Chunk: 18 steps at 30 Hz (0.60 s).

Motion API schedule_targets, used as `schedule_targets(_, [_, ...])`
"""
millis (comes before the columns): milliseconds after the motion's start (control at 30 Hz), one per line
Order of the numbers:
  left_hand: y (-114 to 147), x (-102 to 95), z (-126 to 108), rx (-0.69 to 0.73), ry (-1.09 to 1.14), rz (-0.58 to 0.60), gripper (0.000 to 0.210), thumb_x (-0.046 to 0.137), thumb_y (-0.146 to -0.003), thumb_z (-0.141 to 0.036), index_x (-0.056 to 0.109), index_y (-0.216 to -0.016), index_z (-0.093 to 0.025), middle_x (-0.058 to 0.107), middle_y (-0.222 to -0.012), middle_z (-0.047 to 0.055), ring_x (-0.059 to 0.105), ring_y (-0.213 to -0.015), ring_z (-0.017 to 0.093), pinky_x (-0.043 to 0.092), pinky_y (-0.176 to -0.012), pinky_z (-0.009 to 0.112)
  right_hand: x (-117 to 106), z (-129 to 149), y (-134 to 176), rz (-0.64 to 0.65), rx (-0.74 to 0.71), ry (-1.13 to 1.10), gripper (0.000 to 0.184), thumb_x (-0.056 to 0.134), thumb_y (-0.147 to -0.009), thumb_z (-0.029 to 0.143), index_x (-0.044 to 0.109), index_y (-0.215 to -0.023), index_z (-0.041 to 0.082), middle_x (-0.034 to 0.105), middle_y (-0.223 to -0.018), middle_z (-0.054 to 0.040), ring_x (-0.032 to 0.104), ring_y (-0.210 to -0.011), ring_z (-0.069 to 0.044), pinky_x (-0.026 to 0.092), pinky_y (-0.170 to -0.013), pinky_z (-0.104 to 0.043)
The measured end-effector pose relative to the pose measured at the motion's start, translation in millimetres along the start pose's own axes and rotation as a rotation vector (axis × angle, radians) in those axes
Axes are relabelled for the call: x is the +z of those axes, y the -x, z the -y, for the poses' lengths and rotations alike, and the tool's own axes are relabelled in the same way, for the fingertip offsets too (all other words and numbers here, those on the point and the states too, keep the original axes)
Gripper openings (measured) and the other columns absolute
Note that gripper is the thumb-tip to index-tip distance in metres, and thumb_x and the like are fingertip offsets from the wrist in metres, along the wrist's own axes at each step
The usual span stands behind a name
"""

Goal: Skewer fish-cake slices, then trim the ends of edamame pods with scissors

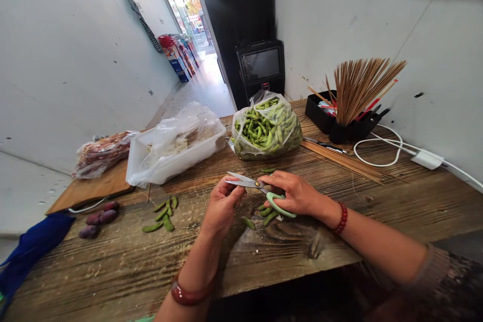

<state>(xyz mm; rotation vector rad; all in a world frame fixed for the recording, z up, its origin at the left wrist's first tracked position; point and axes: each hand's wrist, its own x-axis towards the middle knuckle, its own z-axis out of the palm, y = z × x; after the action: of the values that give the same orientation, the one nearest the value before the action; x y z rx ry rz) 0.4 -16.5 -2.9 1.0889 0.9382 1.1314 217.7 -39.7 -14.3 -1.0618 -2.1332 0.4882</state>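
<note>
My right hand (292, 192) is closed round the green handles of a pair of scissors (277, 205), whose blades point left, slightly parted. At the blade tips, the fingers of my left hand (222, 204) are pinched together; whatever they hold is hidden by the fingers. Several green soybean pods (269, 215) lie under my right hand, and a single pod (248, 222) rests between the two hands. Off to the left is a small pile of pods (166, 219). Behind my hands stands a clear plastic bag (289, 131) full of green pods.
A white tub (177, 171) under plastic film and a bagged reddish food (103, 153) on a wooden board (98, 188) stand left. Purple plums (101, 218) lie nearer. To the right are loose skewers (343, 161), a black holder (341, 133) of skewers and a white cable (396, 153).
</note>
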Motion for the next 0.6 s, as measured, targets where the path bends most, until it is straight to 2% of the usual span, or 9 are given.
schedule_targets(300, [0.6, 1.6, -1.6, 0.053, -0.023, -0.009, 0.021, 0.080, -0.069, -0.027, 0.066, -0.081, -0.017, 0.065, -0.084, 0.002, 0.058, -0.077, 0.013, 0.045, -0.069, 0.024, -0.6, 0.0, -0.1, 0.022, 0.008, 0.000, 0.052, 0.069, -0.083, 0.040, 0.056, -0.129, 0.020, 0.060, -0.091, -0.0041, 0.056, -0.076, -0.016, 0.046, -0.070, -0.027])
schedule_targets(600, [0.9, 0.7, -2.1, 0.063, -0.057, 0.001, 0.018, 0.078, -0.070, -0.029, 0.067, -0.080, -0.017, 0.065, -0.081, 0.002, 0.056, -0.074, 0.013, 0.043, -0.069, 0.024, 1.1, 0.1, 0.9, 0.009, -0.001, 0.016, 0.050, 0.069, -0.083, 0.036, 0.055, -0.129, 0.020, 0.060, -0.090, -0.0035, 0.056, -0.074, -0.015, 0.046, -0.069, -0.026])
